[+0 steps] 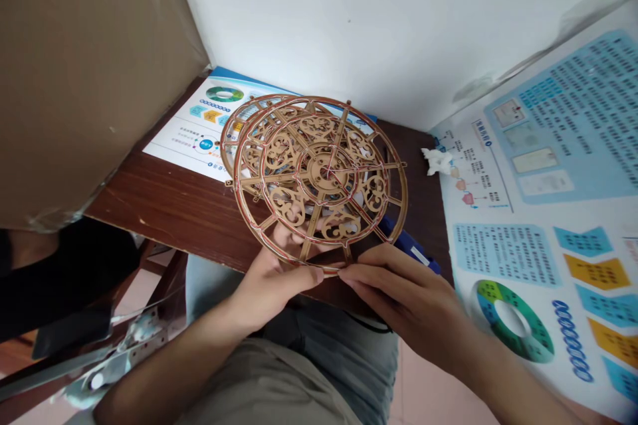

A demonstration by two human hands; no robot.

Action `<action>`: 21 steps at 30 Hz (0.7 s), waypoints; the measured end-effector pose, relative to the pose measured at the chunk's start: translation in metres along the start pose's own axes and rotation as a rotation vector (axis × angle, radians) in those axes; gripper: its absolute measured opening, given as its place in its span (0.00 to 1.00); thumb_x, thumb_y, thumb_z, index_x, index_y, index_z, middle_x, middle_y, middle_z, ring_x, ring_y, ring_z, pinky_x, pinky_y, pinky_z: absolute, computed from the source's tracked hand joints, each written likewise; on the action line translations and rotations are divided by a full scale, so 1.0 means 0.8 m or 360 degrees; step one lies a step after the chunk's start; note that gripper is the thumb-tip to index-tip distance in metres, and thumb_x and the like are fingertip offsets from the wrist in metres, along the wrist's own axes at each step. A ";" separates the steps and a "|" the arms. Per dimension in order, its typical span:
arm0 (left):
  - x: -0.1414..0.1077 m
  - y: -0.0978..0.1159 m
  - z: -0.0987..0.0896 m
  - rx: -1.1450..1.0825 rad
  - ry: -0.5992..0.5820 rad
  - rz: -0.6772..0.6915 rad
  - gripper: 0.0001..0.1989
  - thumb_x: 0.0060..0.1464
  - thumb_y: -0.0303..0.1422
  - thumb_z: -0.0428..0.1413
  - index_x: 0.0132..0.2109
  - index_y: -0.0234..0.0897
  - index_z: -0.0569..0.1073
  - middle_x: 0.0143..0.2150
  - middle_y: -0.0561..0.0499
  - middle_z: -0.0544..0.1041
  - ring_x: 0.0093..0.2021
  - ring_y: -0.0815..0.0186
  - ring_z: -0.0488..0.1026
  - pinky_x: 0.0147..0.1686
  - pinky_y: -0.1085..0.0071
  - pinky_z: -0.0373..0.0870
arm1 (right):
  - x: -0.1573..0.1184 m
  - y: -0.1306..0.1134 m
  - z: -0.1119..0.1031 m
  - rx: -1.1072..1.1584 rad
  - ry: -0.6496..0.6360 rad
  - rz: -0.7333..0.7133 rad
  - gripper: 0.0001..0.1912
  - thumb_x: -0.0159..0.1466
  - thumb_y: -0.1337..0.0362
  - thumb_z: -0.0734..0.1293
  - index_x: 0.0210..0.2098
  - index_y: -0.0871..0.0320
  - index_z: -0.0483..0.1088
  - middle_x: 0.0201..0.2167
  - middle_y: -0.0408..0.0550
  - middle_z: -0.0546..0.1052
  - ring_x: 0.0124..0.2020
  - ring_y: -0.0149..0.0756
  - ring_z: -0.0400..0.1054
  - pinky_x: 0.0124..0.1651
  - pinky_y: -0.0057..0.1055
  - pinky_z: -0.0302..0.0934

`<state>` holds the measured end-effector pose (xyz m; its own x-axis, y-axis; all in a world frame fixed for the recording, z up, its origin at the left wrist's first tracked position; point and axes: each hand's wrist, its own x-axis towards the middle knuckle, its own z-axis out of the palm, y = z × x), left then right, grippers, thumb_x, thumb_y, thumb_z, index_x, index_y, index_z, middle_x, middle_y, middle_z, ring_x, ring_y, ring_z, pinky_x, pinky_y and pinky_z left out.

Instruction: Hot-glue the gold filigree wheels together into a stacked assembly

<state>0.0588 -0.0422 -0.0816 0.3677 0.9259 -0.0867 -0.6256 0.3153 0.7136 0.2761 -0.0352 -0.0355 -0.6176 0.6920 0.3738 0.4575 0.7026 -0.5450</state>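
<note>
Hands pinched a wooden wheel at its lower rim above a desk. The left hand (269, 289) was closed around the rim, its fingers curling behind the fretwork, while the right hand (399, 285) gripped from the other side, its fingertips (349, 272) meeting the left thumb (309, 279). The wheel (323, 172), a stack of two carved discs with the rear one offset to the left, stood tilted over the desk, a thin red line tracing its rims; whether that was cord or paint was too small to tell. At far left stood a cardboard panel (90, 66), with a printed leaflet (192, 139) lying beyond it, partly behind the wheel, on the dark wood desk (149, 206). A blue object (411, 246) lay just beside the right hand, and white tissue (436, 161) sat at the edge of a printed poster (543, 212) to the right. The step in hand appeared to be holding and checking the rim where the hands met; any further move seemed to call for a steady two-handed pinch.
</note>
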 end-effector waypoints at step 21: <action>-0.004 0.008 0.005 0.0026 0.0175 -0.0056 0.43 0.56 0.24 0.68 0.74 0.52 0.66 0.63 0.50 0.82 0.65 0.55 0.78 0.75 0.49 0.66 | -0.007 -0.005 -0.017 -0.0279 -0.0123 -0.0096 0.10 0.80 0.69 0.64 0.56 0.59 0.75 0.45 0.53 0.82 0.44 0.38 0.80 0.50 0.34 0.76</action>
<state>0.0563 -0.0435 -0.0738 0.3112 0.9318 -0.1870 -0.6022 0.3455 0.7197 0.2862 -0.0400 -0.0255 -0.6916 0.6377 0.3393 0.5182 0.7652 -0.3820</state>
